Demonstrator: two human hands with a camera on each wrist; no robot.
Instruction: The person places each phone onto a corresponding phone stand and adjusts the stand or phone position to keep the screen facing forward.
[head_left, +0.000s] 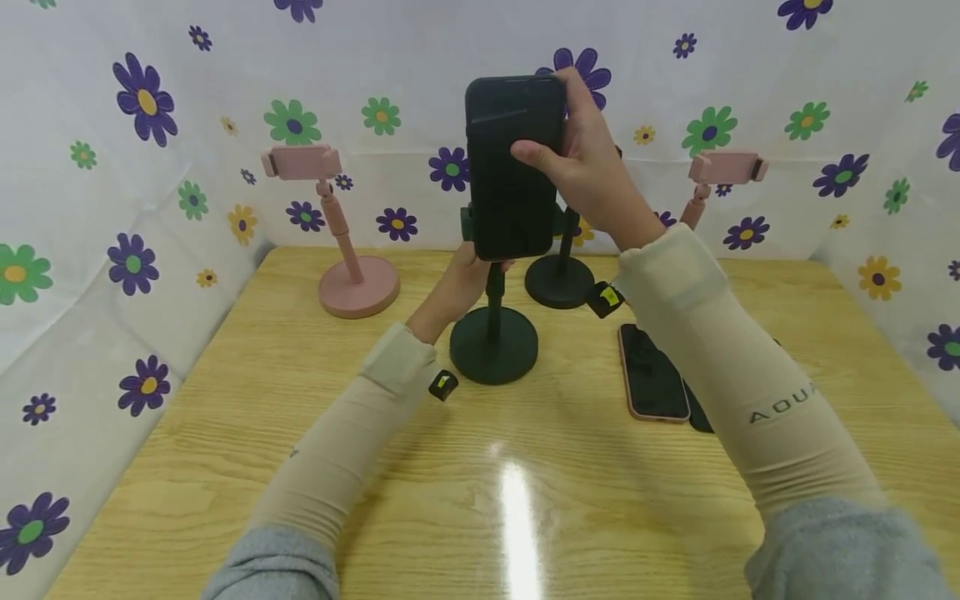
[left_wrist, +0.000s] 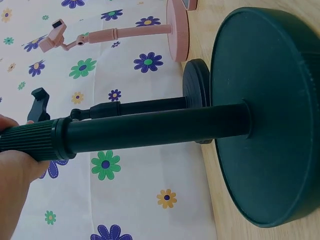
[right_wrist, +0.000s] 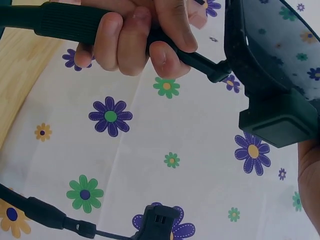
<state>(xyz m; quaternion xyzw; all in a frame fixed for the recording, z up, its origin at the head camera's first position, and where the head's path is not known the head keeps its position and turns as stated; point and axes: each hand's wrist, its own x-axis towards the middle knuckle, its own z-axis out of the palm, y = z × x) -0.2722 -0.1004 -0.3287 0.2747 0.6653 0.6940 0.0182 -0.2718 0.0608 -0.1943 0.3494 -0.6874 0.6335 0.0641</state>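
A dark green phone stand [head_left: 493,348] with a round base stands upright on the table. My left hand [head_left: 463,282] grips its stem just below the holder; in the left wrist view, fingers and thumb wrap the ribbed collar [left_wrist: 30,141]. Upright at the holder is a black phone [head_left: 513,171], its dark screen facing me. My right hand [head_left: 597,171] holds the phone's upper right side, the thumb across the screen and the other fingers mostly hidden behind. A green clamp end [right_wrist: 280,120] meets the phone's edge in the right wrist view.
Behind stands a black phone stand [head_left: 561,282]. Pink phone stands are at back left [head_left: 358,287] and back right [head_left: 727,168], the latter partly hidden by my arm. A pink-edged phone [head_left: 654,372] lies on the right, beside another dark phone [head_left: 699,408]. A flowered cloth [head_left: 420,75] hangs behind.
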